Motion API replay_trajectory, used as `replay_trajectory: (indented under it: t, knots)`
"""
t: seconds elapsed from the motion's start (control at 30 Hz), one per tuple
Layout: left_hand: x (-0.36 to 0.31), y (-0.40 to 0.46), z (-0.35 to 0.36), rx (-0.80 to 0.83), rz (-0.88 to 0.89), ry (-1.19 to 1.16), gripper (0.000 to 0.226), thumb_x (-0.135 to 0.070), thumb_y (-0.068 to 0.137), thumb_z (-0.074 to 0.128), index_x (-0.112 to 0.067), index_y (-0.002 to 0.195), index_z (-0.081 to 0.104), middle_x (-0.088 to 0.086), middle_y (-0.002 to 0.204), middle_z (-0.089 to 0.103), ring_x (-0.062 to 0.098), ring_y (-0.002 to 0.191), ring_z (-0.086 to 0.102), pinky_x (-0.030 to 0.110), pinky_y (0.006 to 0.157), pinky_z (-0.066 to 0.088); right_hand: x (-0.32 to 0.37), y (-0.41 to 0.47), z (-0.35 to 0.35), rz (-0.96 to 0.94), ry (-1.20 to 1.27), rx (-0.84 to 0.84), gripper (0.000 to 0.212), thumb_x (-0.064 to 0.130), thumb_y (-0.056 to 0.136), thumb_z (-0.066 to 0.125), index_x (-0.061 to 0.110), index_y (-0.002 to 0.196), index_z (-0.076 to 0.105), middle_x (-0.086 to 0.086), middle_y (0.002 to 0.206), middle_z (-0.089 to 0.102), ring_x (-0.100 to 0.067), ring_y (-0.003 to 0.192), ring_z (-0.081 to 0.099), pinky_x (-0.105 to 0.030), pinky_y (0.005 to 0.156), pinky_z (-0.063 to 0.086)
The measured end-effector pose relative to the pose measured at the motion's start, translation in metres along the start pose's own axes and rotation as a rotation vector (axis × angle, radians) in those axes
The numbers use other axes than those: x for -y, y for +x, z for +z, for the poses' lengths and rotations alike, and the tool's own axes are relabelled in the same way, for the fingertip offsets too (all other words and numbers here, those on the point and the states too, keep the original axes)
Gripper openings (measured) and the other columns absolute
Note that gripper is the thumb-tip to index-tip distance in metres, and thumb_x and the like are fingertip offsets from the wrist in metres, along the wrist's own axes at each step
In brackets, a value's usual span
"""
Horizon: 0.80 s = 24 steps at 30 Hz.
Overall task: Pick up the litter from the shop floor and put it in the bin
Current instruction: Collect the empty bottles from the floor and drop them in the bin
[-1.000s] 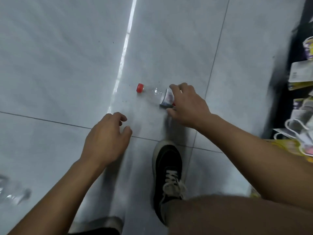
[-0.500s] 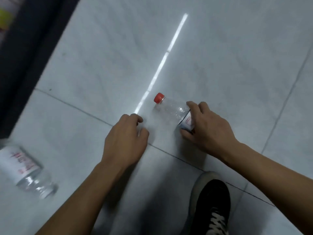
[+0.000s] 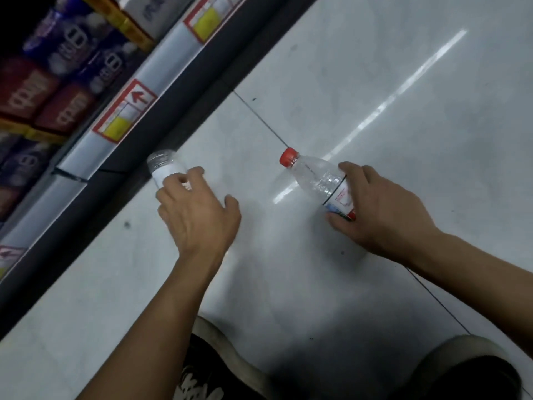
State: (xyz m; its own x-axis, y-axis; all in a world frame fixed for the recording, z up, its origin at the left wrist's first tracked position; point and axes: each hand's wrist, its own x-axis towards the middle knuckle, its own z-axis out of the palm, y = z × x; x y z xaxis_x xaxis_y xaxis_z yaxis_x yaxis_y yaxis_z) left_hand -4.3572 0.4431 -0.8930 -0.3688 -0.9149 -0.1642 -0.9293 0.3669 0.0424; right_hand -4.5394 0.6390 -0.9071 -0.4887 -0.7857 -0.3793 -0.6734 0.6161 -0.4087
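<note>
nearest, two dark shoes on the pale tiled floor. the right hand is wrapped round the labelled body of a red-capped bottle, apparently lifted. the left hand curls its fingers onto a second clear bottle by the shelf base. no bin in view; binning both looks still to come.

My left hand covers the lower half of the second bottle, so my grip on it cannot be judged, and motion blur makes its label unreadable. My right hand hides the base of the red-capped bottle. Both shoes are cut off by the bottom edge; the shelf packages are blurred.
</note>
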Motion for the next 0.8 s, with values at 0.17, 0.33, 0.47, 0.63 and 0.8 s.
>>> replay_trajectory:
  t: [0.17, 0.33, 0.47, 0.63, 0.8]
  knots:
    - [0.042, 0.013, 0.015, 0.195, -0.228, 0.058, 0.103, -0.060, 0.078, 0.074, -0.034, 0.155, 0.010, 0.023, 0.154, 0.018, 0.045, 0.136, 0.032, 0.058, 0.106, 0.039, 0.030, -0.001, 0.012, -0.065, -0.017, 0.048, 0.076, 0.064, 0.083, 0.059, 0.026, 0.143, 0.032, 0.001, 0.117, 0.054, -0.025, 0.095, 0.061, -0.032, 0.061, 0.041]
    - [0.042, 0.013, 0.026, 0.245, -0.250, -0.126, 0.103, -0.039, 0.083, 0.078, -0.045, 0.154, 0.004, 0.015, 0.134, 0.036, 0.041, 0.108, 0.056, 0.051, 0.084, 0.055, 0.029, -0.008, 0.017, -0.071, -0.050, 0.067, 0.077, 0.064, 0.082, 0.059, 0.025, 0.142, 0.032, 0.001, 0.116, 0.053, -0.024, 0.094, 0.061, -0.035, 0.061, 0.049]
    - [0.020, 0.002, 0.014, 0.263, -0.217, -0.134, 0.114, -0.040, 0.074, 0.086, -0.044, 0.153, 0.003, 0.012, 0.127, 0.049, 0.032, 0.101, 0.057, 0.049, 0.079, 0.057, 0.026, -0.017, 0.006, -0.028, -0.017, 0.044, 0.077, 0.063, 0.083, 0.060, 0.025, 0.143, 0.031, 0.002, 0.114, 0.054, -0.021, 0.093, 0.061, -0.032, 0.061, 0.045]
    - [-0.011, -0.027, -0.016, 0.266, -0.093, -0.158, 0.099, -0.038, 0.076, 0.084, -0.034, 0.149, 0.017, 0.011, 0.118, 0.055, 0.026, 0.089, 0.054, 0.053, 0.073, 0.061, 0.034, -0.037, -0.024, 0.023, 0.054, -0.011, 0.077, 0.059, 0.082, 0.064, 0.022, 0.142, 0.035, -0.002, 0.114, 0.056, -0.024, 0.090, 0.061, -0.035, 0.065, 0.049]
    - [-0.036, -0.064, -0.087, 0.313, 0.003, -0.202, 0.094, -0.040, 0.077, 0.081, -0.031, 0.149, 0.021, 0.010, 0.118, 0.057, 0.030, 0.097, 0.060, 0.052, 0.074, 0.061, 0.042, -0.082, -0.091, 0.073, -0.017, 0.000, 0.079, 0.059, 0.082, 0.066, 0.020, 0.142, 0.035, -0.005, 0.122, 0.057, -0.031, 0.095, 0.062, -0.039, 0.068, 0.050]
